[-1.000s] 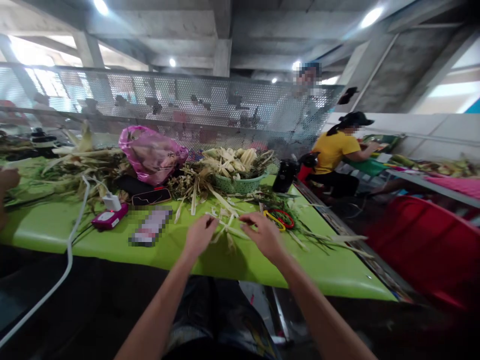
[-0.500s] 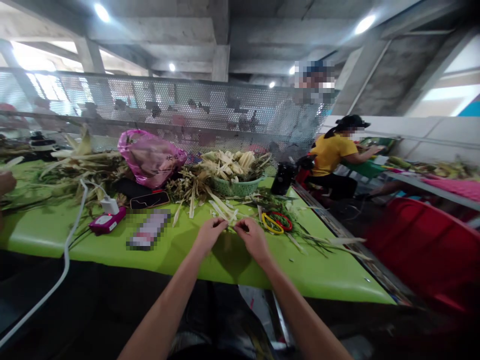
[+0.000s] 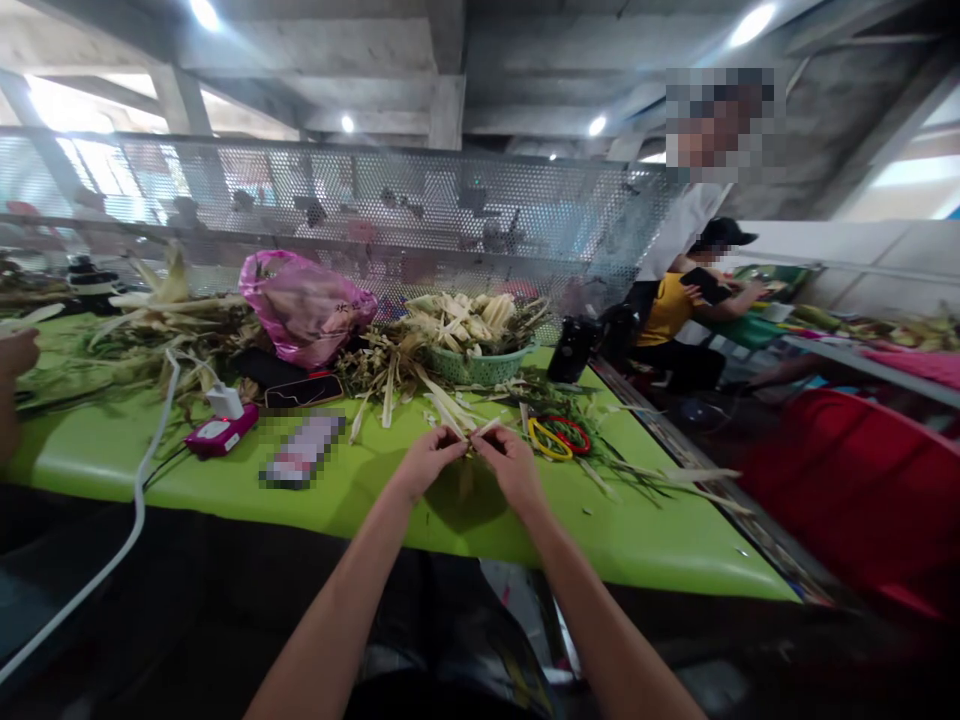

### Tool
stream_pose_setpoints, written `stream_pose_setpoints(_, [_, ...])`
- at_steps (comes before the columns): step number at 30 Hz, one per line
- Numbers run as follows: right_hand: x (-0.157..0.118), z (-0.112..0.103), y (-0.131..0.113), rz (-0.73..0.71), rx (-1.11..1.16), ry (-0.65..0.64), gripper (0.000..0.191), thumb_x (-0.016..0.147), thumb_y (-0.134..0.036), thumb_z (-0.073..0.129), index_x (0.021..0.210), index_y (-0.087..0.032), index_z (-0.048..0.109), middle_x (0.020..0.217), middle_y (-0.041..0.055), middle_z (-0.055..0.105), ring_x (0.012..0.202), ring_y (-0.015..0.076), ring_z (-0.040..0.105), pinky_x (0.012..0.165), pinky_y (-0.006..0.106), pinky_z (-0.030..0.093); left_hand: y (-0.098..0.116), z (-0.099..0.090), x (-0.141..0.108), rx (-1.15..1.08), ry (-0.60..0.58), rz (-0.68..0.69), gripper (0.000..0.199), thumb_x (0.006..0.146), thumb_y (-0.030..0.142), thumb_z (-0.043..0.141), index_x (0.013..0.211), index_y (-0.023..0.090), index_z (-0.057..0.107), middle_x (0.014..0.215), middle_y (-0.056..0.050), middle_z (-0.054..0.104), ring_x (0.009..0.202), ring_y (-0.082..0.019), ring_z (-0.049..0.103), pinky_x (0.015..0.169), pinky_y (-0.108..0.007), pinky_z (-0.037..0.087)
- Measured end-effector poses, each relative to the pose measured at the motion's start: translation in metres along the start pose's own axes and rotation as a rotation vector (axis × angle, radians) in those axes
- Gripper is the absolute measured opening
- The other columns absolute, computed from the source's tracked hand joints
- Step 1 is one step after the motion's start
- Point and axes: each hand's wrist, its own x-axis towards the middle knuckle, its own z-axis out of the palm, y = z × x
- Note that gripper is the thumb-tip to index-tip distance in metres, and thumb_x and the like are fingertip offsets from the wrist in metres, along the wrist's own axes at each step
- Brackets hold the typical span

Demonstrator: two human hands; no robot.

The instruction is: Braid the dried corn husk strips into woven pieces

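Over the green tabletop [image 3: 315,520], my left hand [image 3: 431,460] and my right hand [image 3: 508,460] meet, fingertips pinched close together. Between them are pale strips of dried husk [image 3: 470,437], gripped by both hands; the exact hold is partly hidden by the fingers. Loose husk strips [image 3: 444,402] lie just beyond my fingers. To the right of my right hand rest scissors [image 3: 559,438] with one yellow and one red handle loop, among green plant scraps. A green basket [image 3: 480,370] heaped with pale husk pieces stands behind my hands.
A pink plastic bag [image 3: 304,310], a phone [image 3: 304,448], a magenta power block [image 3: 221,430] with white cable and a black flask-like object [image 3: 571,350] are on the table. Another person's hand [image 3: 15,350] is at far left. A red tub [image 3: 862,500] stands right, near two people.
My hands have come closer together at the husk strips. At the right, a standing person in white has moved nearer and now stands partly in front of the seated person in yellow.
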Motion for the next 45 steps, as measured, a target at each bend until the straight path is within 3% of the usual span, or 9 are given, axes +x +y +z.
stream_pose_setpoints(4, [-0.001, -0.001, 0.002, 0.025, 0.046, 0.074, 0.023, 0.073, -0.041, 0.064, 0.076, -0.018, 0.064, 0.074, 0.0031, 0.065, 0.073, 0.0193, 0.059, 0.075, 0.033, 0.047, 0.006, 0.004, -0.004, -0.057, -0.042, -0.041, 0.038, 0.06, 0.04, 0.077, 0.086, 0.014, 0.065, 0.078, -0.002, 0.064, 0.07, -0.012, 0.054, 0.069, -0.025, 0.041])
stream_pose_setpoints(9, [-0.003, -0.003, 0.001, 0.024, 0.058, 0.03, 0.028, 0.075, -0.042, 0.064, 0.088, -0.017, 0.066, 0.079, 0.004, 0.066, 0.071, 0.018, 0.059, 0.069, 0.031, 0.048, 0.012, 0.003, -0.007, -0.194, 0.071, -0.058, 0.038, 0.058, 0.039, 0.078, 0.083, 0.014, 0.064, 0.07, 0.0, 0.063, 0.055, -0.007, 0.049, 0.055, -0.021, 0.038])
stream_pose_setpoints(13, [-0.005, -0.004, 0.0, 0.017, -0.032, 0.01, 0.028, 0.072, -0.044, 0.067, 0.077, -0.017, 0.065, 0.067, 0.0017, 0.062, 0.064, 0.0169, 0.055, 0.063, 0.029, 0.045, 0.009, -0.001, -0.006, -0.264, 0.11, -0.075, 0.037, 0.057, 0.039, 0.08, 0.079, 0.014, 0.062, 0.063, 0.002, 0.061, 0.05, -0.006, 0.051, 0.051, -0.019, 0.039])
stream_pose_setpoints(17, [-0.005, -0.005, 0.0, -0.004, -0.073, 0.033, 0.027, 0.072, -0.044, 0.066, 0.072, -0.017, 0.065, 0.065, 0.0015, 0.062, 0.063, 0.0171, 0.054, 0.062, 0.029, 0.044, 0.001, -0.002, -0.002, -0.345, 0.087, -0.083, 0.04, 0.053, 0.036, 0.082, 0.08, 0.014, 0.063, 0.07, 0.0, 0.064, 0.056, -0.008, 0.059, 0.054, -0.018, 0.042])
stream_pose_setpoints(24, [-0.003, -0.006, 0.002, -0.014, -0.068, 0.057, 0.025, 0.073, -0.04, 0.064, 0.08, -0.016, 0.067, 0.076, 0.0047, 0.067, 0.07, 0.0199, 0.059, 0.068, 0.032, 0.046, 0.001, 0.0, -0.002, -0.257, 0.035, -0.046, 0.039, 0.057, 0.035, 0.081, 0.085, 0.014, 0.066, 0.071, -0.001, 0.065, 0.053, -0.005, 0.05, 0.052, -0.018, 0.037])
stream_pose_setpoints(33, [-0.002, -0.004, 0.007, -0.06, -0.066, 0.117, 0.021, 0.073, -0.039, 0.064, 0.071, -0.018, 0.064, 0.07, 0.002, 0.064, 0.069, 0.0181, 0.057, 0.069, 0.031, 0.045, -0.004, 0.008, 0.002, -0.088, -0.107, -0.012, 0.035, 0.057, 0.024, 0.078, 0.089, 0.014, 0.067, 0.085, -0.005, 0.069, 0.078, -0.015, 0.059, 0.076, -0.027, 0.043])
stream_pose_setpoints(37, [-0.002, -0.003, 0.004, -0.077, -0.061, 0.092, 0.022, 0.076, -0.039, 0.061, 0.081, -0.018, 0.065, 0.074, 0.003, 0.065, 0.07, 0.0179, 0.059, 0.068, 0.031, 0.046, -0.004, 0.006, 0.002, -0.088, -0.017, -0.025, 0.029, 0.058, 0.023, 0.076, 0.084, 0.013, 0.066, 0.075, -0.002, 0.066, 0.062, -0.01, 0.055, 0.063, -0.023, 0.043])
stream_pose_setpoints(40, [-0.002, -0.003, 0.002, -0.081, -0.072, 0.054, 0.023, 0.075, -0.037, 0.062, 0.086, -0.017, 0.065, 0.075, 0.0033, 0.067, 0.067, 0.0176, 0.059, 0.064, 0.03, 0.047, -0.003, 0.002, 0.001, -0.235, 0.089, -0.054, 0.027, 0.06, 0.027, 0.076, 0.079, 0.013, 0.063, 0.065, 0.002, 0.062, 0.051, -0.007, 0.052, 0.054, -0.019, 0.041])
stream_pose_setpoints(45, [-0.003, -0.002, 0.007, -0.093, -0.14, 0.038, 0.013, 0.073, -0.031, 0.064, 0.074, -0.018, 0.065, 0.067, 0.002, 0.065, 0.063, 0.0185, 0.059, 0.063, 0.031, 0.046, -0.001, -0.004, -0.001, -0.446, 0.137, -0.149, 0.03, 0.056, 0.024, 0.08, 0.076, 0.015, 0.06, 0.065, 0.002, 0.063, 0.054, -0.009, 0.059, 0.058, -0.021, 0.048])
